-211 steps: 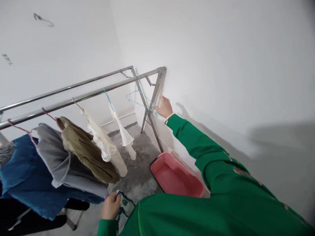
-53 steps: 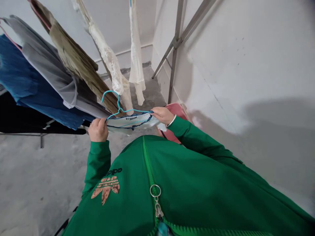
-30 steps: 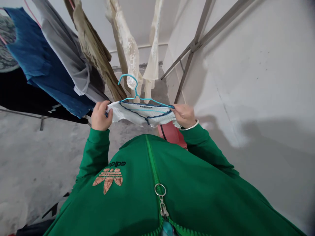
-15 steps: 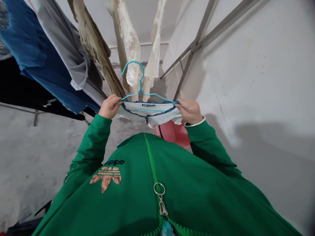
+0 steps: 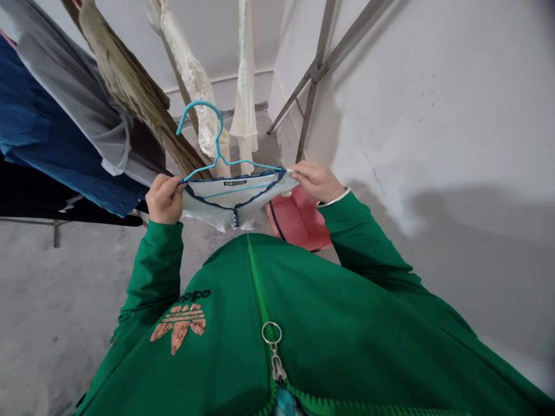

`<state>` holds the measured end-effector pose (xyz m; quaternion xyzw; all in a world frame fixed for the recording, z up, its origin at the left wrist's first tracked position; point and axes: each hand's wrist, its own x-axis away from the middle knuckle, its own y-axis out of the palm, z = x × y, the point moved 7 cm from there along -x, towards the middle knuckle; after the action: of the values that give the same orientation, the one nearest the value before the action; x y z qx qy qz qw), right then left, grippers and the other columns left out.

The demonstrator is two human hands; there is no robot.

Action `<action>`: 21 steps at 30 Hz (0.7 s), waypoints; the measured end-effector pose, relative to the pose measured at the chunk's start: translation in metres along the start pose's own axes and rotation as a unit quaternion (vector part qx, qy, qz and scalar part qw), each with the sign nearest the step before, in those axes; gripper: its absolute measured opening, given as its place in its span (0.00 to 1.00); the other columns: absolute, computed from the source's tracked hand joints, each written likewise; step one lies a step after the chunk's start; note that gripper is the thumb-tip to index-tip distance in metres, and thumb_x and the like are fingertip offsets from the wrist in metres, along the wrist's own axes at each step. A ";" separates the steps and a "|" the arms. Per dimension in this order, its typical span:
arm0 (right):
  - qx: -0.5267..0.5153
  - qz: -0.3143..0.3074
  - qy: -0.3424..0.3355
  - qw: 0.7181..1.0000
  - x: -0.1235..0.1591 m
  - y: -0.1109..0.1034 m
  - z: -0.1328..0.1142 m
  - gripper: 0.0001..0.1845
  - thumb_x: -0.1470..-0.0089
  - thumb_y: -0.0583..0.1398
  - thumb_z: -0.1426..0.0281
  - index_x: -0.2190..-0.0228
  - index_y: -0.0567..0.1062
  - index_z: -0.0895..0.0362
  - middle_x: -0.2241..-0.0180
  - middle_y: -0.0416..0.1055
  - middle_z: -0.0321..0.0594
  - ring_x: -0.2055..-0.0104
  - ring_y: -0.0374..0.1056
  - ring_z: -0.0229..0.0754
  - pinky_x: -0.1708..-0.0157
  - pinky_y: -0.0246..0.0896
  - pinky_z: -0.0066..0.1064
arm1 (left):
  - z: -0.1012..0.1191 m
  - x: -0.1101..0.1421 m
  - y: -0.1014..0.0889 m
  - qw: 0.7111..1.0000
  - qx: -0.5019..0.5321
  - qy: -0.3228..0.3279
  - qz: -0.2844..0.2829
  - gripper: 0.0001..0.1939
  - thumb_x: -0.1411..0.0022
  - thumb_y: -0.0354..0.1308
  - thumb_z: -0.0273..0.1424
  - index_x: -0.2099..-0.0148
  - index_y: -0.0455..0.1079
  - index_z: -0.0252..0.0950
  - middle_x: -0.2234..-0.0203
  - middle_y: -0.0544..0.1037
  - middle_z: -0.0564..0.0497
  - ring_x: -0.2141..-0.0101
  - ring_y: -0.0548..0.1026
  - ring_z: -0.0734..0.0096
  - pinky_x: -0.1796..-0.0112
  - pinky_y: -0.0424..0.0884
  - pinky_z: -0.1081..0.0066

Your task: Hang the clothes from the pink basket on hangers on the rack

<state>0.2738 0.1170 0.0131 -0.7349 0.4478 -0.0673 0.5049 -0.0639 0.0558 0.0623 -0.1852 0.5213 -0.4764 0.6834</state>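
Your left hand [image 5: 165,198] and right hand [image 5: 317,181] pinch closed on the shoulders of a white ribbed, navy-trimmed top [image 5: 212,215], centre frame, on a turquoise hanger [image 5: 219,157]. Its neck label [image 5: 235,183] is too small to read. Your green jacket [image 5: 229,335] bears "adidas", lower left. Right of centre, a pink tub [image 5: 299,219] shows its bare inner wall.

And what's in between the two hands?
In the head view, a blue-edged white top, on a light blue hanger, stretches from the left hand to the right hand.
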 end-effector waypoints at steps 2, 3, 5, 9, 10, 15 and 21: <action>0.024 0.012 0.000 1.000 -0.002 -0.004 0.000 0.24 0.35 0.44 0.57 0.59 0.75 0.55 0.65 0.75 0.45 0.61 0.71 0.44 0.59 0.66 0.38 | 0.001 0.001 -0.001 1.000 0.002 -0.002 0.006 0.14 0.37 0.51 0.38 0.64 0.73 0.35 0.73 0.70 0.49 0.70 0.71 0.70 0.67 0.68 0.69; 0.036 0.020 -0.003 0.999 -0.003 -0.006 -0.001 0.24 0.36 0.44 0.57 0.60 0.75 0.55 0.66 0.74 0.45 0.61 0.70 0.44 0.59 0.65 0.38 | 0.002 0.001 -0.001 1.000 0.003 -0.004 0.008 0.14 0.37 0.51 0.38 0.64 0.73 0.35 0.73 0.70 0.49 0.70 0.71 0.70 0.67 0.68 0.69; 0.055 0.035 -0.004 0.998 -0.005 -0.008 -0.004 0.24 0.36 0.44 0.56 0.62 0.75 0.55 0.67 0.74 0.45 0.62 0.70 0.45 0.58 0.64 0.40 | 0.003 0.002 -0.001 1.000 0.001 -0.008 0.012 0.14 0.37 0.51 0.38 0.64 0.73 0.35 0.72 0.70 0.49 0.70 0.71 0.71 0.67 0.68 0.70; 0.051 0.071 -0.001 0.996 -0.007 -0.012 -0.014 0.23 0.36 0.44 0.58 0.62 0.75 0.56 0.67 0.73 0.46 0.62 0.69 0.47 0.58 0.63 0.42 | 0.005 0.003 0.000 1.000 0.001 -0.015 0.020 0.14 0.37 0.51 0.38 0.64 0.74 0.35 0.72 0.70 0.49 0.70 0.70 0.71 0.67 0.68 0.69; 0.042 0.086 -0.003 0.995 -0.007 -0.014 -0.017 0.23 0.36 0.44 0.59 0.62 0.75 0.55 0.67 0.73 0.46 0.62 0.69 0.47 0.59 0.63 0.42 | 0.005 0.003 -0.001 1.000 0.001 -0.014 0.025 0.14 0.37 0.51 0.38 0.64 0.74 0.35 0.72 0.70 0.49 0.70 0.70 0.70 0.67 0.68 0.69; -0.020 0.083 -0.015 0.996 -0.007 -0.018 -0.020 0.20 0.36 0.47 0.58 0.61 0.74 0.55 0.66 0.71 0.45 0.61 0.68 0.45 0.59 0.64 0.40 | 0.007 0.003 -0.006 0.998 0.012 0.003 0.058 0.15 0.37 0.51 0.40 0.64 0.74 0.35 0.73 0.69 0.49 0.70 0.70 0.70 0.68 0.67 0.69; -0.068 -0.042 -0.022 0.997 0.003 0.001 0.008 0.19 0.42 0.55 0.55 0.65 0.75 0.58 0.67 0.71 0.45 0.63 0.66 0.44 0.61 0.63 0.36 | 0.009 0.003 -0.012 0.999 0.001 0.008 0.044 0.12 0.38 0.52 0.39 0.64 0.74 0.39 0.74 0.67 0.50 0.71 0.68 0.71 0.69 0.66 0.69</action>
<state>0.2790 0.1201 0.0074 -0.7868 0.4090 -0.0420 0.4603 -0.0620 0.0451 0.0733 -0.1579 0.5337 -0.4478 0.6998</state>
